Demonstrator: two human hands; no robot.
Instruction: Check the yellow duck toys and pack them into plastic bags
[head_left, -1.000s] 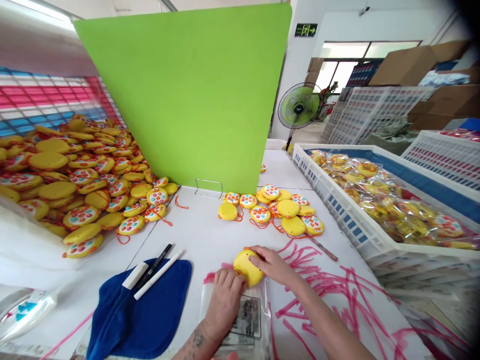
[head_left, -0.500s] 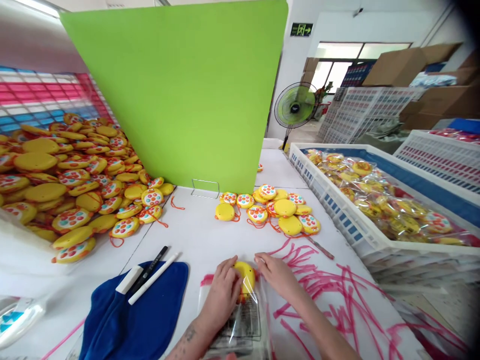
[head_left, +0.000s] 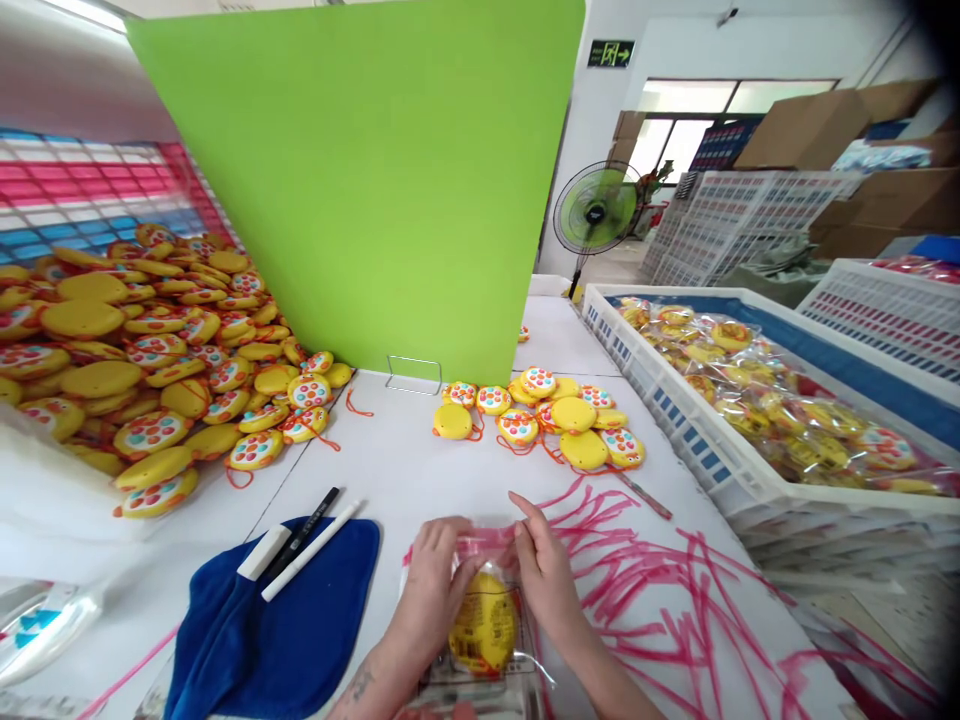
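A clear plastic bag (head_left: 525, 650) with a pink top edge lies in front of me, and a yellow toy (head_left: 484, 625) with dark printing over it shows inside. My left hand (head_left: 437, 570) is closed on the bag's upper left part, its thumb beside the toy. At the upper right corner my right hand (head_left: 545, 570) pinches the pink edge, with its index finger stretched out. Between the hands the pink edge runs across above the toy. Other bags seem to lie beneath this one.
Several loose yellow toys (head_left: 577, 415) lie ahead, and a big heap (head_left: 97, 380) fills the left. Pink strips (head_left: 697, 610) litter the right side. A blue cloth (head_left: 300, 640) carries pens. A white crate (head_left: 720, 440) holds bagged toys; a green board (head_left: 360, 200) stands behind.
The yellow toy has gone deeper into the bag, nearer to me. Both hands have moved to the bag's pink top edge, the right one now pinching it.
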